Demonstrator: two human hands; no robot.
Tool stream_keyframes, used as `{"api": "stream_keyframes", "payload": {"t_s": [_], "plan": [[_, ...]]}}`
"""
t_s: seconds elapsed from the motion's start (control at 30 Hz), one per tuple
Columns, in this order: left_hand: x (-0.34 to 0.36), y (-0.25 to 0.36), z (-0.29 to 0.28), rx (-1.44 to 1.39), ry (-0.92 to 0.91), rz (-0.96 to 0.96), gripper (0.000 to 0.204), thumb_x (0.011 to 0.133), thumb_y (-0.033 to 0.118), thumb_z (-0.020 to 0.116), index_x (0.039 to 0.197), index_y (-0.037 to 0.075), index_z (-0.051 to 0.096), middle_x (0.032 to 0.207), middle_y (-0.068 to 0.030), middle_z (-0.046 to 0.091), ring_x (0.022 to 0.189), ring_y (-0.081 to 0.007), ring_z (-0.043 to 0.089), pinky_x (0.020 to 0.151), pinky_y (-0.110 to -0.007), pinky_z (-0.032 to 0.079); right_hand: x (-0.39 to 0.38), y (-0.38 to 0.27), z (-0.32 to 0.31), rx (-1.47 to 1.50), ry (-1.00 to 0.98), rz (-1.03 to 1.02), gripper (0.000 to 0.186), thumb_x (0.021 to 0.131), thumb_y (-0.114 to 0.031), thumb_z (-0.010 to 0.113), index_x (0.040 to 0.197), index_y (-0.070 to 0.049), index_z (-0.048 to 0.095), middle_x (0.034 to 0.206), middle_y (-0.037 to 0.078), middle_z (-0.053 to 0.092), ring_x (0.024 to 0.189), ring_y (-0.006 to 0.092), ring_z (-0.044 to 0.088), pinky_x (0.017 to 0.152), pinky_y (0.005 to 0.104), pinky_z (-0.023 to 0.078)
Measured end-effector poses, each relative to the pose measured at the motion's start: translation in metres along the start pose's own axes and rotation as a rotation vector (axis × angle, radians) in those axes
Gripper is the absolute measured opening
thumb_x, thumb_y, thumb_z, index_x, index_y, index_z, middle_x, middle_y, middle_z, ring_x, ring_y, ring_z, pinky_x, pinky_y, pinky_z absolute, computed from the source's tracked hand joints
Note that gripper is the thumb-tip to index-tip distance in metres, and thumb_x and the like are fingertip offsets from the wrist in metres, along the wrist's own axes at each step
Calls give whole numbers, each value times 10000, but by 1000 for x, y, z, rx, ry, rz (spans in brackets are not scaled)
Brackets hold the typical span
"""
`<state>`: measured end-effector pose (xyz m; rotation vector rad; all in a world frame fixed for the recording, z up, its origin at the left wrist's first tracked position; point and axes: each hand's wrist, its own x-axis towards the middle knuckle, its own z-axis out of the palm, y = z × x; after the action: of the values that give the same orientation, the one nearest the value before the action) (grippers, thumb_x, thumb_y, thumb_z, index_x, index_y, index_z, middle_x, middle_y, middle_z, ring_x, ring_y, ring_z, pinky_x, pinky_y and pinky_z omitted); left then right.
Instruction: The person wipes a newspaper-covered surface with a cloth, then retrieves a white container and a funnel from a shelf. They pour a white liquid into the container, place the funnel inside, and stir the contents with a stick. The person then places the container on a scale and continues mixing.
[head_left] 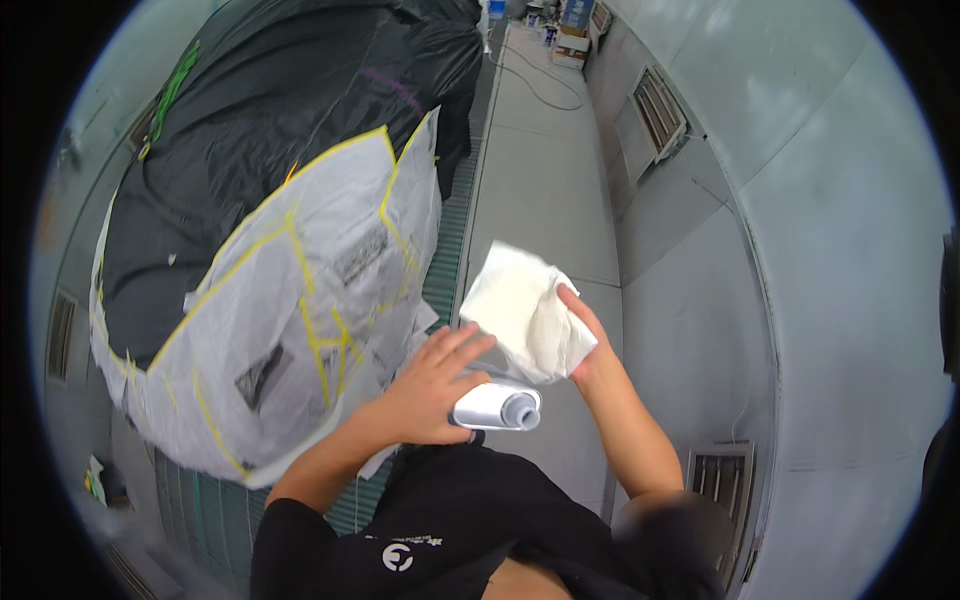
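Observation:
My right hand (587,335) grips a folded white wipe (515,300), with the thumb lying over its crumpled edge. Close to the wipe's lower left corner is my left hand (440,385), its fingers stretched toward the wipe and its thumb over a silver can (480,406). The can lies tilted against the palm, its grey spout (521,411) facing me, and no cap shows on the spout. Part of the can's body is hidden behind my left hand. A small black piece shows just under the can.
On the left stands a vehicle covered in black plastic sheeting (290,110) and white masking paper (245,330) with yellow tape. A grey wall (850,300) with vents (660,112) runs along the right. Boxes (572,48) and a hose (545,95) lie at the far end.

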<state>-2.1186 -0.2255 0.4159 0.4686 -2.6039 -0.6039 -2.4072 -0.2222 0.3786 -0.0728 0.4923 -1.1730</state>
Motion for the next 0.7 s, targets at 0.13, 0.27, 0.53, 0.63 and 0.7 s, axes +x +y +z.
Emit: {"api": "stream_keyframes", "payload": {"t_s": [0.13, 0.27, 0.53, 0.63, 0.7], "plan": [[83, -77, -2, -32, -43, 71, 591, 599, 279, 833, 1115, 78, 627, 1597, -207, 344, 1518, -410, 255, 1206, -626, 217, 58, -64, 9, -164, 84, 119, 546, 1032, -370, 573, 1459, -38, 495, 1401, 183, 602, 1240, 321, 633, 1035, 471, 542], [161, -144, -12, -68, -52, 104, 623, 587, 277, 836, 1133, 79, 610, 1584, -219, 351, 1496, -409, 302, 1199, -621, 238, 107, -143, 12, -77, 54, 179, 545, 1057, -388, 512, 1472, -35, 484, 1432, 181, 580, 1275, 334, 610, 1054, 502, 524], [330, -283, -1, -166, -71, 143, 668, 614, 315, 840, 1183, 57, 603, 1413, -200, 531, 1254, -372, 560, 1122, -531, 386, 210, -298, -14, -285, 239, 26, 688, 1044, -516, 477, 1491, 6, 438, 1440, 187, 572, 1308, 325, 582, 1114, 469, 461], [410, -342, 1, -230, -61, 115, 682, 626, 316, 837, 1206, 42, 605, 1341, -199, 584, 1168, -388, 603, 1045, -484, 456, 257, -388, -37, -560, 321, -95, 755, 1029, -569, 484, 1510, 8, 412, 1454, 171, 561, 1346, 300, 548, 1115, 447, 444], [462, -385, -1, -266, -76, 40, 697, 632, 313, 832, 1228, 34, 604, 1308, -201, 603, 1137, -400, 611, 993, -463, 487, 294, -440, -54, -737, 276, -244, 810, 1009, -605, 499, 1530, 5, 388, 1479, 170, 536, 1397, 294, 491, 1139, 449, 403]]}}
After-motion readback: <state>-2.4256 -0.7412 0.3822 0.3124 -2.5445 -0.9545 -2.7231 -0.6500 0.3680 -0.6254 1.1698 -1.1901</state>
